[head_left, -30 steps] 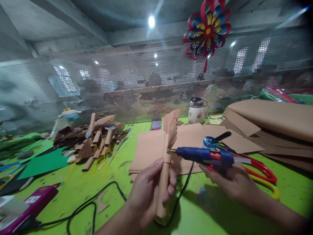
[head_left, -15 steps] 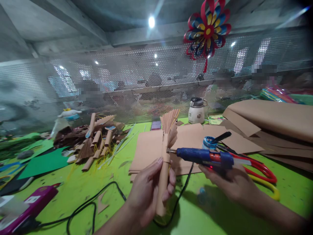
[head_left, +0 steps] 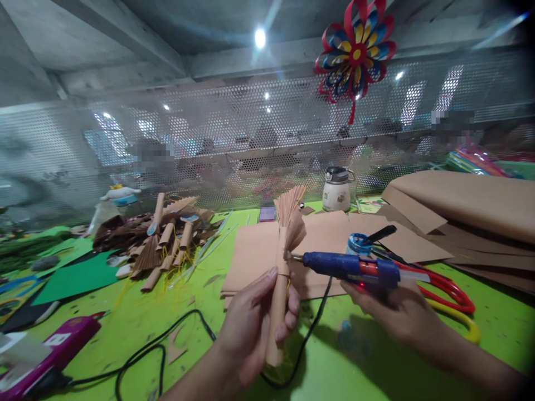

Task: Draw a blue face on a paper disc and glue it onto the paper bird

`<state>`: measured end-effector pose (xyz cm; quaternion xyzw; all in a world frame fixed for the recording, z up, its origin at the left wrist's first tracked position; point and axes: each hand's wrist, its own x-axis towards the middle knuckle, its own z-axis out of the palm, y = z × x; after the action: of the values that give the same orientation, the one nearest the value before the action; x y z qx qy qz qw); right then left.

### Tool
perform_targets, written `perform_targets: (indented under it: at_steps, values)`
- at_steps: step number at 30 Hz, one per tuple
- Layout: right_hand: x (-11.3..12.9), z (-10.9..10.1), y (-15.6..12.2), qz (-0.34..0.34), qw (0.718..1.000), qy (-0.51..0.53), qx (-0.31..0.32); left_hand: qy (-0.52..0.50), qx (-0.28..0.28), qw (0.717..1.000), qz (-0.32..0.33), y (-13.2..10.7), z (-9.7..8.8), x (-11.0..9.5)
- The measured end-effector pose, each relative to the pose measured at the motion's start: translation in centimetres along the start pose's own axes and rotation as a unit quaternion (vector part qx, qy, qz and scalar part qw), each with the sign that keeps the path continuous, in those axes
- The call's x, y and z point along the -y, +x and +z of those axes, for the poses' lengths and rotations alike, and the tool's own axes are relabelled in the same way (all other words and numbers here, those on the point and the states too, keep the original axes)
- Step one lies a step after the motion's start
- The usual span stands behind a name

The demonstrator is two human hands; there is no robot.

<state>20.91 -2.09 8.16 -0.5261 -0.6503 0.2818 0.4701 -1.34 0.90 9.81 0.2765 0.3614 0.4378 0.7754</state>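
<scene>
Paper tube (head_left: 278, 309) in left hand (head_left: 249, 318), glue gun (head_left: 346, 266) in right hand (head_left: 397, 310)

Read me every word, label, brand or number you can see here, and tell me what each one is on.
No text can be read for certain.
Purple power strip: pale label, too blurred to read.
White bottle: dark printed marks, too small to make out.
Card beside the bottle: coloured print, too blurred.
Blue glue gun: no legible lettering.
</scene>
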Motion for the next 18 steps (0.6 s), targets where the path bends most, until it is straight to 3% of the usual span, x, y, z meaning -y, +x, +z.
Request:
perform_targets:
  at_steps: [5,12,18]
  values:
    - [-0.8,-0.1,0.0,0.031,0.999,0.007,-0.028,-0.004,-0.009,1.0,0.004,-0.1,0.2,-0.4]
    - [-1.5,-0.5,0.8,0.0,0.998,0.029,-0.048,-0.002,-0.007,1.0,0.027,0.2,-0.3,-0.3]
    - [-2.3,0.1,1.6,-0.018,0.996,-0.029,-0.085,0.011,-0.012,0.998,0.066,0.4,-0.8,0.2]
